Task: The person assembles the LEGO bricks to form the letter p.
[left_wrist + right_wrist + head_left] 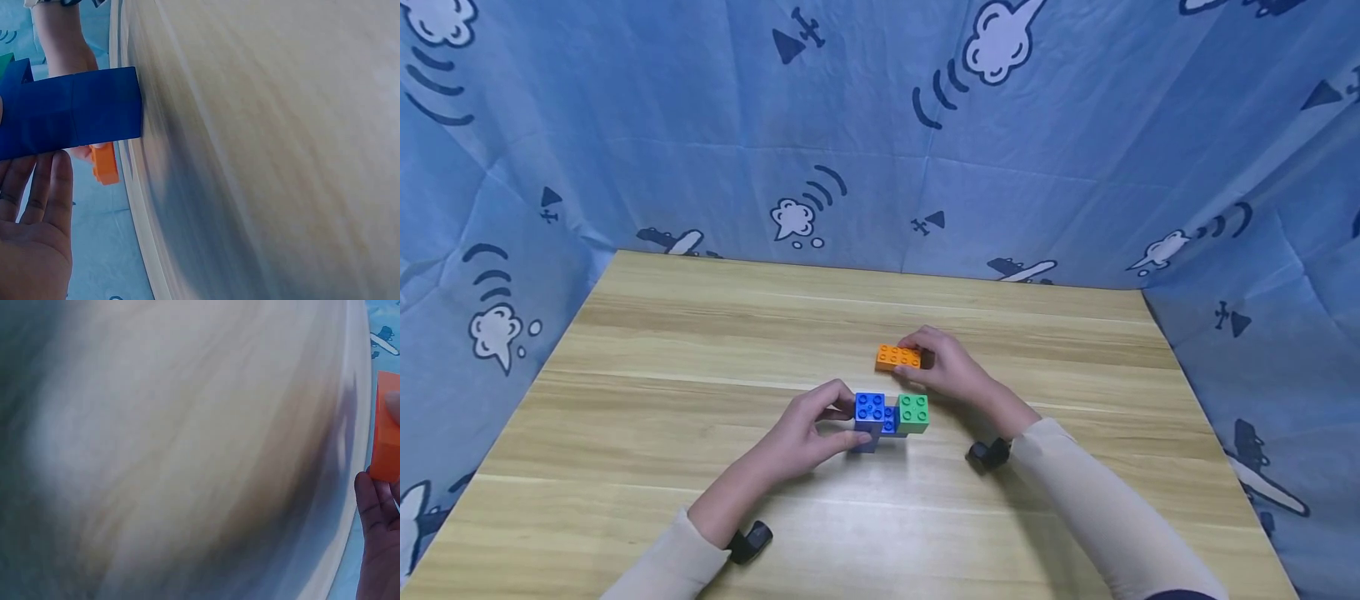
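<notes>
In the head view my left hand (808, 429) holds a stack of blue toy building bricks (870, 408) between thumb and fingers. A lower blue brick (890, 419) juts out to the right of the stack, and a green brick (913, 408) sits at its right end. Farther back, my right hand (951, 367) pinches an orange studded brick (895, 357) by its right end. The left wrist view shows the side of the blue stack (81, 112) above the left fingers. At the right wrist view's edge, the orange brick (385, 453) is partly cut off.
A light wooden table (700, 350) lies under both hands. Blue patterned cloth (850, 100) hangs behind it and at both sides. Black wrist straps (988, 456) show at the sleeve cuffs.
</notes>
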Available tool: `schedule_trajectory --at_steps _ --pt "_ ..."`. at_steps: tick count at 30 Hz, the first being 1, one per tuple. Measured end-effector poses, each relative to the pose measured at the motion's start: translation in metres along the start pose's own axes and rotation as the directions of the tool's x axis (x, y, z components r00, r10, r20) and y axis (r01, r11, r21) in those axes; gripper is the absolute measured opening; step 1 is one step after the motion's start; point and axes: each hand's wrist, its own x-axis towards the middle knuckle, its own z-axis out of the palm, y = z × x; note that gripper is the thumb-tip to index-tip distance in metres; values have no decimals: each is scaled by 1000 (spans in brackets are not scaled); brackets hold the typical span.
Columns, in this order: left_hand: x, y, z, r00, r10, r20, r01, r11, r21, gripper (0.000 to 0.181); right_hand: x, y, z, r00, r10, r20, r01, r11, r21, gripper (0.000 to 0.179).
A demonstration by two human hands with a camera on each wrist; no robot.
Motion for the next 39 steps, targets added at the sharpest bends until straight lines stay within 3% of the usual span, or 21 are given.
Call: schedule_trajectory --at_steps 16,22,39 --pt "0 1 -1 1000 -2 6 2 1000 -12 30 -12 -35 -15 997 -73 -7 73 996 60 33" --pt "-1 1 -1 1000 -8 6 8 1000 -16 30 -16 -45 -21 998 -65 -3 65 996 59 33" --pt "-1 2 -1 1000 6 5 -6 1000 -17 29 -29 -64 -40 990 -122 -73 125 991 43 31"
